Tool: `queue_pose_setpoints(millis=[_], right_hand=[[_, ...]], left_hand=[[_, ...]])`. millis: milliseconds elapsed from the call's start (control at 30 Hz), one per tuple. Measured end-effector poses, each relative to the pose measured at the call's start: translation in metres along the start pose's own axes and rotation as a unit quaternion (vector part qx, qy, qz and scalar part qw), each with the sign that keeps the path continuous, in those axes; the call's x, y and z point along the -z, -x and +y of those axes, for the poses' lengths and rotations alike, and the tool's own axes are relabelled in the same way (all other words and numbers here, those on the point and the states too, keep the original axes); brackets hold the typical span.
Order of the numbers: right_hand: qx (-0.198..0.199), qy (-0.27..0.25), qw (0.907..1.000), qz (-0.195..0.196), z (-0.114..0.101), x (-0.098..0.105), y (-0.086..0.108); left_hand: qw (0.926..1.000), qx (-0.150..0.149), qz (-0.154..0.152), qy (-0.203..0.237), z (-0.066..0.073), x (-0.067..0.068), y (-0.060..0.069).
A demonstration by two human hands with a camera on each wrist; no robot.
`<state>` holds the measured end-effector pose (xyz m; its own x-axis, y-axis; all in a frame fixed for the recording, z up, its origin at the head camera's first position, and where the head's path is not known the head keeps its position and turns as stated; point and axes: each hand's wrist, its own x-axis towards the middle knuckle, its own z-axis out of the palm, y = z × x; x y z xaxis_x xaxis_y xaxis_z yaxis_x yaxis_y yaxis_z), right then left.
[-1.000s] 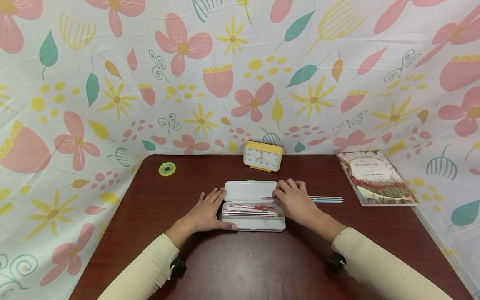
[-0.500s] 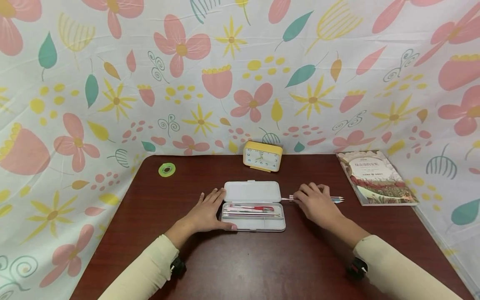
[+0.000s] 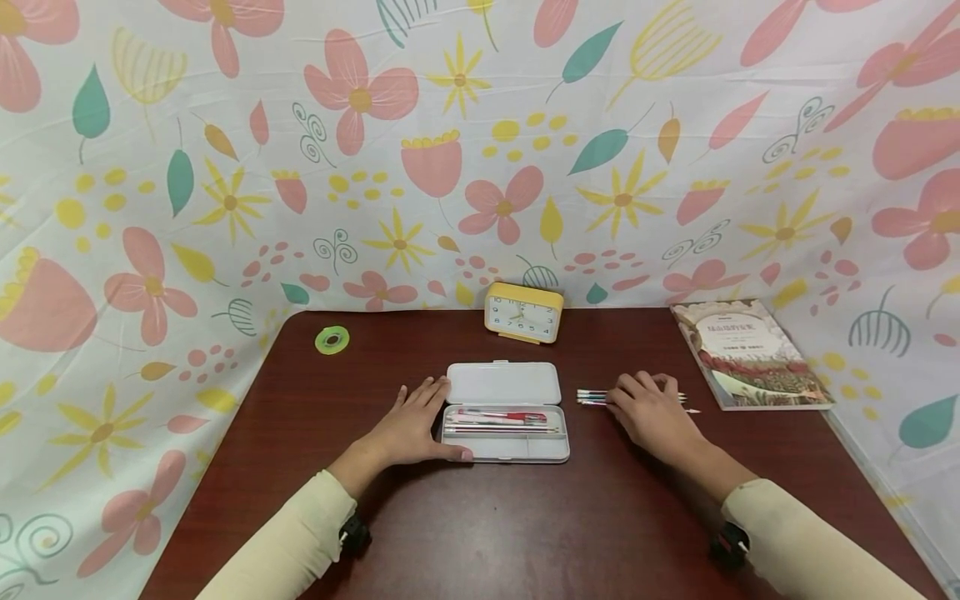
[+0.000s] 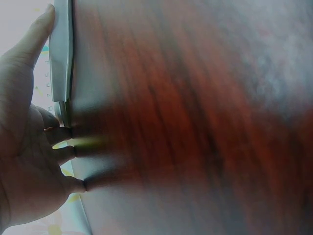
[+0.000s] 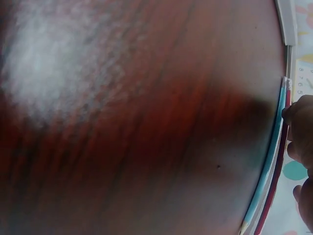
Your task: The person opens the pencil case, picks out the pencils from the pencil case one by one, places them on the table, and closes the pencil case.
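Note:
An opened white pencil case (image 3: 504,383) lies mid-table, with a red-and-white pen (image 3: 517,416) and striped pencils (image 3: 502,430) in its back compartment. My left hand (image 3: 408,427) rests against its left side, fingers spread, thumb along the front edge. To the right of the case, my right hand (image 3: 651,417) is over several pencils (image 3: 592,397) lying side by side. In the right wrist view, its fingertips pinch a dark red pencil (image 5: 279,166) beside a blue pencil (image 5: 266,161). A pencil tip (image 3: 693,411) sticks out past the hand.
A yellow alarm clock (image 3: 523,313) stands behind the case. A green roll of tape (image 3: 332,339) lies at the back left, and a book (image 3: 750,354) at the right. Patterned cloth (image 3: 480,150) hangs behind the brown table (image 3: 495,533).
My right hand has moved right, away from the case, carrying a pencil to the pencils on the table. My left hand has stayed at the case.

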<state>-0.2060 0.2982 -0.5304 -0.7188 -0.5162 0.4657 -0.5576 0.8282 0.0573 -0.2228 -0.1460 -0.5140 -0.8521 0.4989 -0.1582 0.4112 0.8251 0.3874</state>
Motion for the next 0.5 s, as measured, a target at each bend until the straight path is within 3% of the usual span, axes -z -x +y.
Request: queue_pose_setpoints(millis=[500], right_hand=[[0.010,0.003,0.9999,0.005,-0.0014,-0.0047,-0.0019]], left_hand=[[1.0000,-0.001,0.001,-0.007,-0.0008,-0.0008,-0.0005]])
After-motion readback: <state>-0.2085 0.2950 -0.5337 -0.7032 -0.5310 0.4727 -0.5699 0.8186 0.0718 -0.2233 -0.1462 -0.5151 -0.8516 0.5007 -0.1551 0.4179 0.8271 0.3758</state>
